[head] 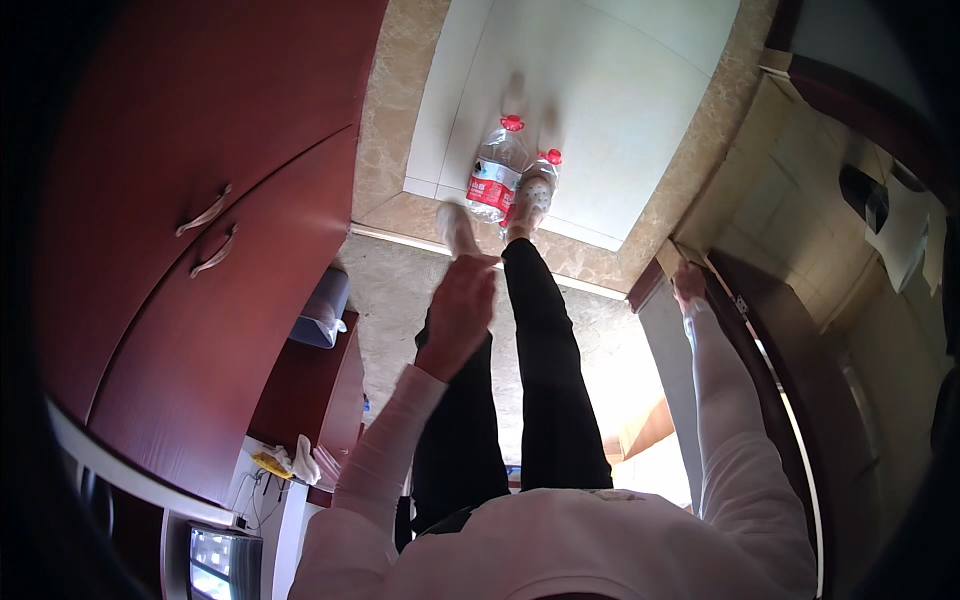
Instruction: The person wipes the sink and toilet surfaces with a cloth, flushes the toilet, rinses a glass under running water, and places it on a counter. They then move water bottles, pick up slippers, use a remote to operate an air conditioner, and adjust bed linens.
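My left hand [459, 315] hangs over my left leg, blurred, with a finger pointing out to the right and nothing seen in it. At the right, my arm reaches out and my right hand [688, 283] grips the edge of the wooden door frame [667, 259]; its fingertips are hard to make out. Beyond my left hand, a large clear plastic water bottle [495, 169] with a red cap and red-and-white label stands by my feet. A second red-capped bottle [553, 159] is beside it, partly hidden behind my right shoe [534, 199].
Tall red-brown cabinet doors [202, 315] with metal handles rise at the left. A lined bin [322, 307] sits near them. A stone threshold [585, 274] crosses the floor. A dark wooden door [795, 322] stands at the right; a television [223, 562] is lower left.
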`<move>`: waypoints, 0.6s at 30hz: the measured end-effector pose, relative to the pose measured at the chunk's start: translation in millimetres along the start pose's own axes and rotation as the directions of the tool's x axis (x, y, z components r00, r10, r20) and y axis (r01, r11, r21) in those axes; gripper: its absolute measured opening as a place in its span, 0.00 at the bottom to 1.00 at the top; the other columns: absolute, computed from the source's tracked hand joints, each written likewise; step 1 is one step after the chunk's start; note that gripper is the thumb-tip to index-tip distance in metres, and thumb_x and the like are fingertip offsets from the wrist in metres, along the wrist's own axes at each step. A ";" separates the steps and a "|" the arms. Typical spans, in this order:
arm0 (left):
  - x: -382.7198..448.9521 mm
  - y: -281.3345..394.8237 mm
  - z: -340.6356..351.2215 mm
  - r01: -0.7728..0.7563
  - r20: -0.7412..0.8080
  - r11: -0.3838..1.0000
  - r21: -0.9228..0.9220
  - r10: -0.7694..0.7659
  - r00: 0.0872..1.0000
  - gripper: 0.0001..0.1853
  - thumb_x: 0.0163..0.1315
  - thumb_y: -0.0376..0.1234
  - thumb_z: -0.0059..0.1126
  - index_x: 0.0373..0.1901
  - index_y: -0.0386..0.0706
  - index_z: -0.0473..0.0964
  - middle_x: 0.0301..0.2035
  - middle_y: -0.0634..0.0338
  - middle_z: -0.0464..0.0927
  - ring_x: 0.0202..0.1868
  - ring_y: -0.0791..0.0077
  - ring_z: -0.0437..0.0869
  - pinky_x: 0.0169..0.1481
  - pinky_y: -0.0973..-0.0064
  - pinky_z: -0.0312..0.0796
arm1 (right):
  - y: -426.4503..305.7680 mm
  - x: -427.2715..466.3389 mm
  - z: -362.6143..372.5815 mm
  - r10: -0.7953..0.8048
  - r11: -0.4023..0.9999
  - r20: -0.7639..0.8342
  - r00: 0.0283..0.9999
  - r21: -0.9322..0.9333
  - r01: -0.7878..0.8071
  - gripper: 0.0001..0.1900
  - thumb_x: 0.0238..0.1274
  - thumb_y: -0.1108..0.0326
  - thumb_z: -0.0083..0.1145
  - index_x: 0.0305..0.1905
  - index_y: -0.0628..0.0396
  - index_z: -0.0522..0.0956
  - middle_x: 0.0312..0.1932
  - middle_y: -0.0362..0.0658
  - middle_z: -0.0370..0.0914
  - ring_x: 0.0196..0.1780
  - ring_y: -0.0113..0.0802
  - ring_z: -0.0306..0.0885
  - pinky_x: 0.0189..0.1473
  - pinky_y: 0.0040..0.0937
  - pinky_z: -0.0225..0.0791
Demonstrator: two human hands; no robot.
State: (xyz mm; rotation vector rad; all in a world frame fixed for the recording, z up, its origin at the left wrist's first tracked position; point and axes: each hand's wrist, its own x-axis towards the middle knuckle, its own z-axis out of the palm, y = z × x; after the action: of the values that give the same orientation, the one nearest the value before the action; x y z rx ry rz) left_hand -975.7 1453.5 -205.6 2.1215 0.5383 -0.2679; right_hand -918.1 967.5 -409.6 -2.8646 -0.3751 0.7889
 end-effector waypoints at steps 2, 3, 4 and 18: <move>-9.7 -33.2 -13.4 0.112 -0.022 0.993 -0.033 -0.113 0.993 0.09 0.59 0.28 0.55 0.41 0.41 0.77 0.35 0.54 0.79 0.37 0.60 0.83 0.43 0.67 0.75 | -10.0 -55.8 -31.0 0.479 0.758 0.294 0.827 0.338 -0.558 0.25 0.66 0.47 0.43 0.24 0.58 0.70 0.14 0.43 0.67 0.12 0.34 0.67 0.12 0.35 0.61; -11.2 -45.4 -20.5 0.181 0.010 0.983 -0.023 -0.181 0.983 0.09 0.61 0.30 0.54 0.42 0.41 0.77 0.36 0.54 0.80 0.35 0.61 0.83 0.43 0.69 0.75 | -16.3 -87.5 -38.2 0.577 0.623 0.360 0.733 0.386 -0.680 0.27 0.65 0.46 0.42 0.23 0.60 0.70 0.14 0.43 0.67 0.12 0.32 0.66 0.11 0.34 0.59; -13.9 -50.8 -25.5 0.267 0.036 0.964 -0.008 -0.266 0.963 0.09 0.62 0.31 0.54 0.43 0.41 0.78 0.37 0.54 0.81 0.36 0.64 0.84 0.43 0.71 0.75 | -39.1 -111.0 -57.1 0.615 0.471 0.457 0.642 0.441 -0.764 0.26 0.65 0.46 0.44 0.22 0.59 0.70 0.14 0.41 0.66 0.12 0.30 0.66 0.10 0.32 0.58; -81.5 -243.8 68.5 0.667 0.308 0.745 -0.006 -0.633 0.710 0.23 0.53 0.42 0.62 0.48 0.40 0.77 0.41 0.49 0.82 0.46 0.60 0.83 0.53 0.67 0.73 | -102.6 -109.0 -43.6 0.493 0.447 0.471 0.731 0.584 -0.678 0.20 0.66 0.50 0.50 0.27 0.56 0.73 0.16 0.35 0.69 0.16 0.22 0.66 0.17 0.22 0.63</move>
State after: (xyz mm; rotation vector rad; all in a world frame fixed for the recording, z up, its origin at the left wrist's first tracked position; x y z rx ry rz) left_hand -1161.9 1496.1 -390.8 1.6571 1.0946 -0.9117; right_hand -1006.4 1032.4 -298.8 -2.0567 0.8390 1.0650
